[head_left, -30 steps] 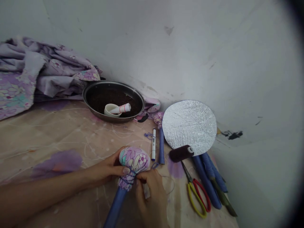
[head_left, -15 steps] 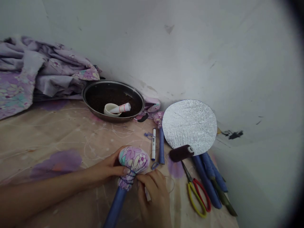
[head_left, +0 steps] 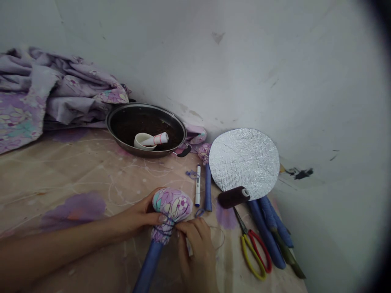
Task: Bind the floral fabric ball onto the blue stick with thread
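My left hand [head_left: 137, 215] grips a padded head of floral purple fabric [head_left: 172, 205], which is bound to a blue rod [head_left: 148, 264] with dark thread [head_left: 161, 234]. My right hand [head_left: 195, 254] sits just below and right of that binding, its fingers closed. A thin thread [head_left: 220, 237] loops out beside those fingers. Beneath the right hand, a small white item [head_left: 189, 247] is partly hidden. The rod's lower end runs out of view.
A marker [head_left: 198, 185], a blue rod with a floral head [head_left: 207, 187], a dark thread spool [head_left: 233, 197], a silver disc [head_left: 244, 162], yellow-red scissors [head_left: 255, 254], and blue rods [head_left: 265, 232] lie right. A pan [head_left: 143, 105] and crumpled cloth [head_left: 61, 93] sit behind, against a wall.
The fabric head has turned slightly in my left hand. My right hand has shifted a little, with its fingers now closer over the thread binding.
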Action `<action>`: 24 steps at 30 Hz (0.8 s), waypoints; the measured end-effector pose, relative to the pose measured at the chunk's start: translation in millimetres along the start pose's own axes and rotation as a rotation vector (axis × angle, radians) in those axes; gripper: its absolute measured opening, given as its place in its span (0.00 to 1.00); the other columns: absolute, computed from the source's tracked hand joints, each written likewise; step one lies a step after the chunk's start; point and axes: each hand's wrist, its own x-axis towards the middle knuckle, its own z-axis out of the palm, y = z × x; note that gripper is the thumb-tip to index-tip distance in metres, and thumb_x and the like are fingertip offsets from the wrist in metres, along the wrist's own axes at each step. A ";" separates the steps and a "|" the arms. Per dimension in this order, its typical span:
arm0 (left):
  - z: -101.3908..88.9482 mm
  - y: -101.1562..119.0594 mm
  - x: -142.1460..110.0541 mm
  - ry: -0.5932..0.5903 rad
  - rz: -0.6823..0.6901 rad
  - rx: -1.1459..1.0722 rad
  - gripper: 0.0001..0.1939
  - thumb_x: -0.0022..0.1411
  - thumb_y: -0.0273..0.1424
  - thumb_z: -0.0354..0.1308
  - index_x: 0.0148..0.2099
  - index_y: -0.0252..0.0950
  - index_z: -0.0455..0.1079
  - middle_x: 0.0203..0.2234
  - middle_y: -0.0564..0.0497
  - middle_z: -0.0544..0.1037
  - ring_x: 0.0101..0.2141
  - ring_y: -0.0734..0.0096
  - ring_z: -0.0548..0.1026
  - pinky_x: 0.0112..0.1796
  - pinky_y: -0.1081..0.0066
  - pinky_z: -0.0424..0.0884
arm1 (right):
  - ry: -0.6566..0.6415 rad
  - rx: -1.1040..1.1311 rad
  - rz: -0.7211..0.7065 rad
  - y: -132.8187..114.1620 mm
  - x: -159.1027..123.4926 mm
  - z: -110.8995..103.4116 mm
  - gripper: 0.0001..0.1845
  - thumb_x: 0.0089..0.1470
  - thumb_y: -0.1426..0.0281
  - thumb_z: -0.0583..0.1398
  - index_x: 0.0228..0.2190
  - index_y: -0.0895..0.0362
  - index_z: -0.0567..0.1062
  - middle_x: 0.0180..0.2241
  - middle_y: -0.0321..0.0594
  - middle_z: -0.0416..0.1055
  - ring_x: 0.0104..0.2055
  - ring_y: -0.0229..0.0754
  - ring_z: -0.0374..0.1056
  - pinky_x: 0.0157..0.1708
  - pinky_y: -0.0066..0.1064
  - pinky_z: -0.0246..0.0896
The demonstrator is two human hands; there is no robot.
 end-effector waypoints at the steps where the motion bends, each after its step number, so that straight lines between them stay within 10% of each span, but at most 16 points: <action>1: -0.4 -1.5 1.5 -0.004 0.003 -0.011 0.50 0.55 0.42 0.96 0.77 0.50 0.84 0.60 0.50 0.95 0.60 0.49 0.86 0.63 0.59 0.79 | 0.015 0.012 0.002 -0.2 0.0 1.2 0.21 0.77 0.83 0.58 0.51 0.45 0.83 0.41 0.37 0.83 0.43 0.52 0.81 0.49 0.41 0.75; 24: -22.9 -19.9 4.7 -0.030 0.080 0.070 0.50 0.58 0.43 0.95 0.77 0.50 0.80 0.57 0.49 0.92 0.58 0.48 0.86 0.61 0.55 0.79 | 0.070 0.096 0.167 -0.8 -11.9 12.9 0.12 0.81 0.76 0.62 0.47 0.45 0.81 0.39 0.35 0.83 0.39 0.48 0.80 0.41 0.34 0.77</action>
